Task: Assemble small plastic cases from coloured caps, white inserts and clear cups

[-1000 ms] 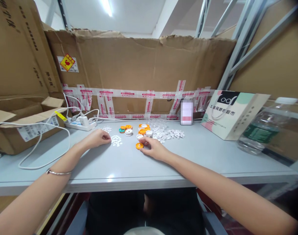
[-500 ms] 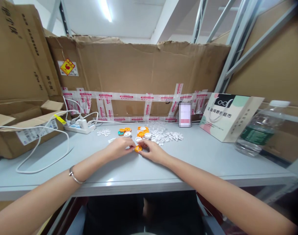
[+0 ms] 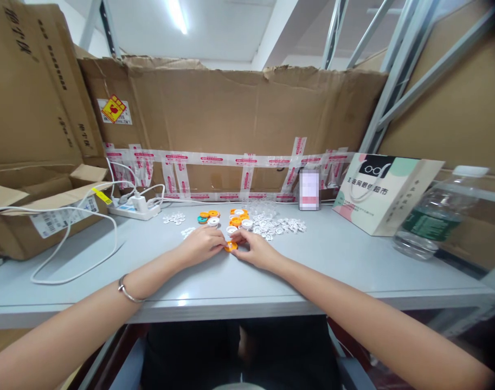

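Note:
Low over the table, my right hand (image 3: 257, 250) curves its thumb and fingers round the right edge of a small orange round plastic piece (image 3: 231, 247). A whitish spot shows in the middle of that piece. My left hand (image 3: 203, 244) is closed, its fingertips pinched together at the left edge of the same piece; what they hold, if anything, is hidden. Just behind the hands lie a white round piece (image 3: 231, 230) and several orange and white ones. A teal round piece (image 3: 202, 220) sits behind my left hand, beside orange ones.
Small white parts (image 3: 285, 227) are heaped right of centre, with clear ones (image 3: 260, 207) behind. A smaller white group (image 3: 174, 218) lies left. A phone (image 3: 309, 189), paper bag (image 3: 369, 197) and bottle (image 3: 430, 222) stand right. A power strip (image 3: 135, 210) and open carton (image 3: 47, 227) are left.
The left fingertips have shifted slightly right, over the edge of the orange piece. My right hand keeps its grip. The whole view has moved a little.

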Action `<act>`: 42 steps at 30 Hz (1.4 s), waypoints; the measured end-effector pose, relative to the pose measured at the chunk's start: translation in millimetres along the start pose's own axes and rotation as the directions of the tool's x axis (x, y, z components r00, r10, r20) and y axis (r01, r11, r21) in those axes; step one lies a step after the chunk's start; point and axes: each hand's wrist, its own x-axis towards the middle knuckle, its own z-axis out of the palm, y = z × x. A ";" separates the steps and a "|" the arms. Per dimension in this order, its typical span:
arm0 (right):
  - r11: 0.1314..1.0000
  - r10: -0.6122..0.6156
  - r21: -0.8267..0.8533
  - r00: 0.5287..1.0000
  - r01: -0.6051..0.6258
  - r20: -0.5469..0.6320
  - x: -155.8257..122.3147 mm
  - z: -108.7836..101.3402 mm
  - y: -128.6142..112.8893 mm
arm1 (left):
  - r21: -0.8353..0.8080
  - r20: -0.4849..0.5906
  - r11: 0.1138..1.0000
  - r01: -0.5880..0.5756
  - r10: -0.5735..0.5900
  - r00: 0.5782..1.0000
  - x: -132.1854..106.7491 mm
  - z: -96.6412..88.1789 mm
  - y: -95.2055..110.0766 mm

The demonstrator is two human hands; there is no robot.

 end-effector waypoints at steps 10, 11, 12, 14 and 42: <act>1.000 0.000 -0.004 1.000 0.000 -0.004 -0.1 -0.1 -0.8 | -0.094 -0.023 0.995 0.039 -0.041 0.999 -8.3 -3.5 1.4; 1.000 -0.001 -0.004 1.000 0.001 -0.002 -0.2 -0.2 -0.9 | -0.096 -0.017 0.995 0.041 -0.042 0.999 -9.1 -3.5 1.6; 1.000 -0.002 -0.005 1.000 0.002 0.000 -0.2 -0.4 -1.1 | -0.093 -0.011 0.995 0.043 -0.044 0.999 -9.6 -3.4 1.8; 1.000 -0.002 -0.005 1.000 0.002 0.004 -0.2 -0.7 -1.8 | -0.087 0.000 0.995 0.048 -0.048 0.999 -9.8 -2.8 1.6; 1.000 -0.024 0.019 1.000 0.024 0.013 -0.9 -1.4 -3.1 | -0.161 -0.005 0.983 0.086 -0.088 0.996 -9.9 -1.8 0.4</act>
